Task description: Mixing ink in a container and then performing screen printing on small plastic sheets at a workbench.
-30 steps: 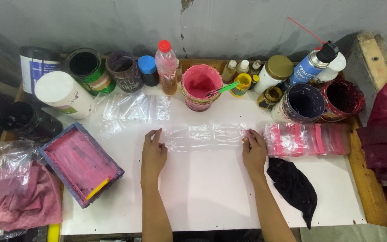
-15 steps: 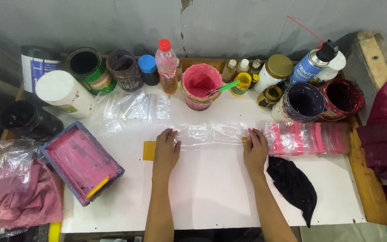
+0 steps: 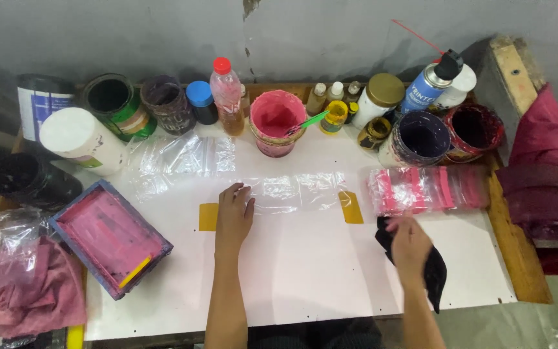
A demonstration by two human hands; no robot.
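So the clear plastic bag is lying flat mid-worktop, stretched between two yellow tape marks, one at each end. The left hand is lying open and flat, palm down, fingers pinning the bag's left end. The right hand is sitting off the bag, resting on the black rag near the worktop's right front; I can't really tell if it's gripping the rag or just lying loose on it.

Room-wise, the white worktop is showing a big bare patch in front of the bag, running to the front edge. The back edge is looking packed: one pink paint tub with a green stick in it, one red-capped bottle, one spray can, plus several dark tins. One stack of pink-striped bags is sitting just right of the bag, another clear bag pile back left, and one pink printing frame is hanging near the left edge.
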